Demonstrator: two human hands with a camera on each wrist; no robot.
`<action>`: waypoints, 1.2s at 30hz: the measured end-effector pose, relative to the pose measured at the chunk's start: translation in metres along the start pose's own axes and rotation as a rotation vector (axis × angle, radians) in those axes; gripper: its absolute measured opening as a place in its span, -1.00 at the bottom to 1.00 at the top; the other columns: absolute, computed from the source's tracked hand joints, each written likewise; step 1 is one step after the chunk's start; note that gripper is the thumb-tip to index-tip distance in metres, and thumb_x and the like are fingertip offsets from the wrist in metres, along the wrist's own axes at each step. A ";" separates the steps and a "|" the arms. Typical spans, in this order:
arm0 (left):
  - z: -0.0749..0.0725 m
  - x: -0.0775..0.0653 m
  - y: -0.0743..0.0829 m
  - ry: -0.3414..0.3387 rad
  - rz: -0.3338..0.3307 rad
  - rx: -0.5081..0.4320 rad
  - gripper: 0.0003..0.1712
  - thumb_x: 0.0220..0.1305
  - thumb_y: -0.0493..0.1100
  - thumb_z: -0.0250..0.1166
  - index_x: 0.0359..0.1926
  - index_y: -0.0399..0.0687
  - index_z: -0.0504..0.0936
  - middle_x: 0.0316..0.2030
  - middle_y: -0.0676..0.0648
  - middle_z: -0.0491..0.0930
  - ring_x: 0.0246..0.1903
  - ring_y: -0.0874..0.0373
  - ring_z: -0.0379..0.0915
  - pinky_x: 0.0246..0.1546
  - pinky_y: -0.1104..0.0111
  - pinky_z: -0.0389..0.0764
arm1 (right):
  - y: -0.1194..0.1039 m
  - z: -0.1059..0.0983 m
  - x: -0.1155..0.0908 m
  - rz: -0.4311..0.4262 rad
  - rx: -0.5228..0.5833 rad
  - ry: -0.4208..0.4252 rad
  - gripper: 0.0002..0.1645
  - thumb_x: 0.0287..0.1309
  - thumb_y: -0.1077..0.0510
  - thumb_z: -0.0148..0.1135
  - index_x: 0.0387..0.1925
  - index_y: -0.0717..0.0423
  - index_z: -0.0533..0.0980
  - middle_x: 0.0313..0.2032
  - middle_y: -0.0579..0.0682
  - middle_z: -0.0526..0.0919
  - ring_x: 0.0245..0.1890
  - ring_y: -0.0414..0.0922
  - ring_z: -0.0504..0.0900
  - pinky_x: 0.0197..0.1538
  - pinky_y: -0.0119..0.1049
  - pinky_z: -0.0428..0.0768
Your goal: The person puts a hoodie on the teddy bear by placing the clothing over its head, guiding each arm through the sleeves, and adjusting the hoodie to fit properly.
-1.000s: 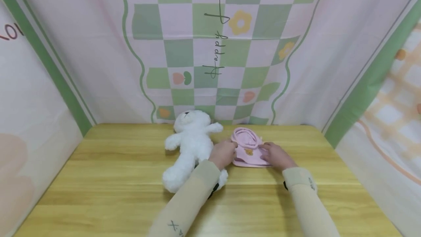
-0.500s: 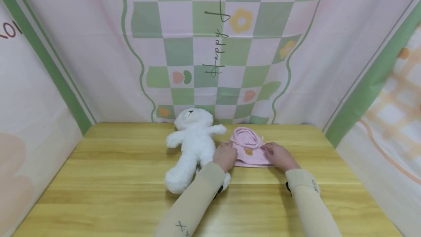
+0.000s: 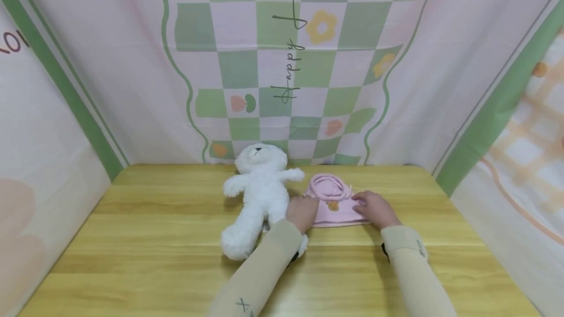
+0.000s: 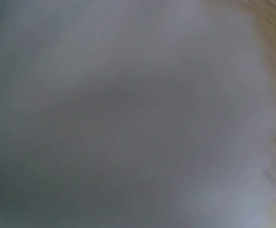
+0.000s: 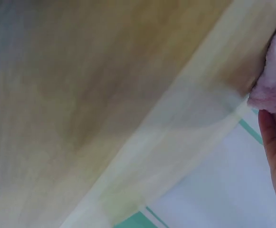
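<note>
A small pink toy's top [image 3: 337, 215] with a bear's face on its front lies on the table, its rolled, ring-shaped collar [image 3: 329, 186] pointing away from me. My left hand [image 3: 304, 213] grips its left side with curled fingers, mostly seen from the back. At the right side, my right hand [image 3: 376, 209] pinches the cloth; the right wrist view shows the fingers [image 5: 271, 135] at the edge of the fluffy pink fabric [image 5: 273, 90]. A white plush bear [image 3: 264, 190] lies on its back just left, one leg partly hidden by my left forearm. Blurred pale fur [image 4: 138, 114] fills the left wrist view.
The wooden table [image 3: 145, 238] reaches back to a wall cloth [image 3: 277, 70] with green checks and flowers. Printed side curtains [image 3: 57, 126] stand at left and right. The bear's head lies near the table's back edge.
The top's lower front, folded up at its left before, now lies flatter, and its left side has spread outward with my left hand. My right hand stays almost in place.
</note>
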State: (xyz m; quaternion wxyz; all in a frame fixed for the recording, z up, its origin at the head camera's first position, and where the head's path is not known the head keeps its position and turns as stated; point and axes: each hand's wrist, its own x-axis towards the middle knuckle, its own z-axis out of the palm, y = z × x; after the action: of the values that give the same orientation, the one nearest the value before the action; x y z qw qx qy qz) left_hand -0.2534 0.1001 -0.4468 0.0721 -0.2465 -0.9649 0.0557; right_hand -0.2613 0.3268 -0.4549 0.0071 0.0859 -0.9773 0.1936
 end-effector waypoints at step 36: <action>-0.020 -0.010 -0.015 0.205 0.048 -0.081 -0.76 0.30 -0.33 0.14 -0.06 -0.02 0.58 -0.01 -0.09 0.58 -0.46 0.14 0.61 -0.53 0.45 0.63 | -0.013 -0.015 -0.006 -0.084 -0.062 0.202 -0.81 0.20 0.15 0.22 -0.21 0.16 0.61 -0.19 0.18 0.70 -0.17 0.14 0.66 -0.04 0.09 0.59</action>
State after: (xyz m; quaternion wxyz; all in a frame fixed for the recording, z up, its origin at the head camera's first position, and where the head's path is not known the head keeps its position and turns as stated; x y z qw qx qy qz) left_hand -0.2486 0.0839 -0.4258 0.1589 -0.2765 -0.9478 -0.0069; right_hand -0.2537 0.3217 -0.4369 0.1163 0.1068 -0.9726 0.1705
